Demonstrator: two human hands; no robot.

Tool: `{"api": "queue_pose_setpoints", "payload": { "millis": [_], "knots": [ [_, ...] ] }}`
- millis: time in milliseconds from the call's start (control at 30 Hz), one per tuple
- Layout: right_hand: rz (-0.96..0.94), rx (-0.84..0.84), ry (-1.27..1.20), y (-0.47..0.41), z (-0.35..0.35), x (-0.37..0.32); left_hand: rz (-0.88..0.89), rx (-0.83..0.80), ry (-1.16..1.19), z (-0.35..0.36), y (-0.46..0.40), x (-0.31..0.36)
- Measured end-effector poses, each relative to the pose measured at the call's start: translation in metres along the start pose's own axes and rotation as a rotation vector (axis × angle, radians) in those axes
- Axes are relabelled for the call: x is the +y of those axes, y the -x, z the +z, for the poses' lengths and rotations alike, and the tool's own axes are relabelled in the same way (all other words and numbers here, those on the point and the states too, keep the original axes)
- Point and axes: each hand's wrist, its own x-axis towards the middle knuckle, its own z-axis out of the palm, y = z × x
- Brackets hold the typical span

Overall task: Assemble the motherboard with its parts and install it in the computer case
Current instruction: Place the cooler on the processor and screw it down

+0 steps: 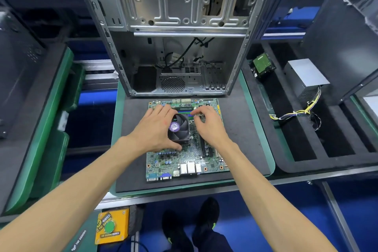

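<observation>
Gripping the cooler fan [180, 128], left hand [156, 129] curled.

Bare, dull grey sheet metal on the computer case [180, 16], stamped with ribs and holes, faintly shiny along the edges. Matt dark foam mat [241, 129] under a green circuit board [184, 159] (glossy in spots, metal port shells near the front edge). Black plastic fan [180, 129] with a shiny purple sticker. Brushed grey metal on the power supply [304, 75], plastic-coated wires trailing. Smooth yellow plastic box [112, 227] below.
</observation>
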Motion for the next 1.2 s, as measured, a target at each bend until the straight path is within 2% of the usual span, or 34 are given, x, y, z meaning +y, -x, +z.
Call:
{"api": "queue_pose_setpoints", "payload": {
  "millis": [167, 267, 533, 767, 967, 1200],
  "knots": [
    [-0.007, -0.003, 0.014, 0.008, -0.004, -0.011, -0.010, -0.036, 0.011, -0.001, 0.006, -0.002],
    [-0.033, 0.053, -0.001, 0.011, -0.013, -0.018, -0.104, -0.062, 0.286, -0.014, 0.012, 0.001],
    [-0.311, 0.043, -0.011, 0.017, -0.027, -0.075, -0.383, 0.275, 0.710, -0.053, 0.050, -0.005],
    [-0.567, -0.099, -0.088, 0.048, 0.000, -0.118, -0.605, 0.508, 0.786, -0.067, 0.129, -0.011],
    [-0.710, -0.287, -0.173, 0.084, 0.051, -0.146, -0.795, 0.698, 0.838, -0.071, 0.224, -0.002],
    [-0.838, -0.540, -0.219, 0.150, 0.126, -0.181, -1.061, 0.837, 0.892, -0.065, 0.347, 0.013]
  ]
}}
